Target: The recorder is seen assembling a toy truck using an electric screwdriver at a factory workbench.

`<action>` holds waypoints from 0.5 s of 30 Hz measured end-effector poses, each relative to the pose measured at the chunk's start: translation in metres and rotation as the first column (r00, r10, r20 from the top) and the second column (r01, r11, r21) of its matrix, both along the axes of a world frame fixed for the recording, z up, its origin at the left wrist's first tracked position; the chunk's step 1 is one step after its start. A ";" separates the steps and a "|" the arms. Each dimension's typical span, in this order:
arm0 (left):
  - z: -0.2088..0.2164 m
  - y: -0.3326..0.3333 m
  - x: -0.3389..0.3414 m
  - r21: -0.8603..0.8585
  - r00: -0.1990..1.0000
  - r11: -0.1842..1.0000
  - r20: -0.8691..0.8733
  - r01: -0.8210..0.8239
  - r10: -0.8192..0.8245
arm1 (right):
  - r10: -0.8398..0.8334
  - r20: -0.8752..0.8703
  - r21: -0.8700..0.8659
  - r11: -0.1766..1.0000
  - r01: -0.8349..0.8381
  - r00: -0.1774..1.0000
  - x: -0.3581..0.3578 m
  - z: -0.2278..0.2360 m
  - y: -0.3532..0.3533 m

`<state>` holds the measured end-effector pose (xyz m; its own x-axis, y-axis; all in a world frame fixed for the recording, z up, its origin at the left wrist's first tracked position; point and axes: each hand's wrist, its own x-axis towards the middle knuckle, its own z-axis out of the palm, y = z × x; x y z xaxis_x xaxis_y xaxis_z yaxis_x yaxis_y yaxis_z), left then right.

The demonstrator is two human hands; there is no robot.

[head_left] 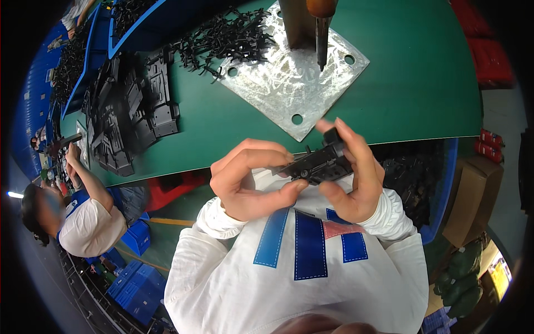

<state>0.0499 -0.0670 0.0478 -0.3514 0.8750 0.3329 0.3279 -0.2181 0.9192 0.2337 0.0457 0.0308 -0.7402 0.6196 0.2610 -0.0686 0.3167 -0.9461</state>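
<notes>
Between my hands, in front of my chest at the table's near edge, is a black moulded plastic part [314,168] with ribs and small pegs. My left hand [250,181] pinches its left end between thumb and fingers. On the other end, my right hand [359,175] is curled with its thumb below and fingers above; one fingertip is smeared by motion. Just beyond lies a square metal plate [278,100] with corner holes. A pointed metal tool tip with an orange-brown top [321,39] hangs over that plate.
Small black clips [233,39] are heaped behind the plate. Larger black plastic parts [130,106] are stacked to the left on the green table [423,72], beside blue bins [144,25]. A blue bin of black parts [442,189] stands at my right. Another person [83,217] works at far left.
</notes>
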 end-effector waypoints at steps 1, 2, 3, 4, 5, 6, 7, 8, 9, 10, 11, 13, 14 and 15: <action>0.001 0.000 0.001 -0.010 1.000 1.000 0.014 -0.018 0.018 | -0.028 0.025 0.274 0.962 0.020 0.999 -0.001 0.002 0.007; 0.001 -0.001 0.001 -0.019 0.999 0.999 0.028 -0.035 0.036 | -0.033 0.040 0.315 0.949 0.018 0.999 0.000 0.001 0.003; 0.001 -0.001 0.003 -0.018 0.999 0.999 0.028 -0.038 0.039 | -0.040 0.056 0.357 0.934 0.018 0.998 0.003 -0.002 -0.002; 0.000 -0.001 0.005 -0.019 0.996 0.998 0.064 -0.061 0.062 | -0.057 -0.007 0.311 0.949 0.057 0.998 0.002 -0.007 -0.009; 0.000 -0.001 0.006 -0.021 0.991 0.996 0.101 -0.083 0.084 | -0.064 -0.037 0.452 0.889 0.074 0.997 0.001 -0.010 -0.009; 0.000 -0.002 0.006 -0.020 0.991 0.996 0.101 -0.085 0.087 | -0.066 -0.068 0.582 0.808 0.093 0.996 0.000 -0.012 -0.008; 0.000 -0.002 0.005 0.000 0.994 0.996 0.070 -0.087 0.087 | -0.090 -0.048 0.616 0.782 0.100 0.995 0.000 -0.012 -0.011; 0.000 -0.002 0.005 0.019 0.996 0.996 0.039 -0.087 0.086 | -0.087 -0.048 0.617 0.781 0.098 0.995 -0.001 -0.014 -0.011; 0.000 -0.003 0.005 0.021 0.995 0.996 0.040 -0.088 0.088 | -0.116 -0.061 0.644 0.754 0.128 0.991 -0.003 -0.017 -0.011; 0.000 -0.003 0.005 0.033 0.996 0.995 0.005 -0.089 0.089 | -0.144 -0.076 0.670 0.726 0.158 0.987 -0.005 -0.018 -0.012; 0.001 -0.003 0.006 0.044 0.995 0.995 -0.029 -0.089 0.090 | -0.156 -0.083 0.663 0.729 0.171 0.984 -0.005 -0.019 -0.012; 0.001 -0.005 0.007 0.036 0.994 0.994 -0.019 -0.104 0.105 | -0.121 -0.085 0.659 0.738 0.147 0.989 -0.005 -0.020 -0.009; 0.002 -0.006 0.008 0.026 0.993 0.993 -0.009 -0.118 0.118 | -0.088 -0.087 0.654 0.746 0.124 0.992 -0.006 -0.020 -0.007; 0.002 -0.006 0.008 0.026 0.993 0.993 -0.008 -0.119 0.119 | -0.087 -0.087 0.654 0.746 0.123 0.992 -0.006 -0.018 -0.007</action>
<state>0.0583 -0.0735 0.0501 -0.4494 0.8182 0.3587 0.3621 -0.2002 0.9104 0.2277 0.0386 0.0124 -0.6564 0.3544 0.6660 -0.0369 0.8667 -0.4975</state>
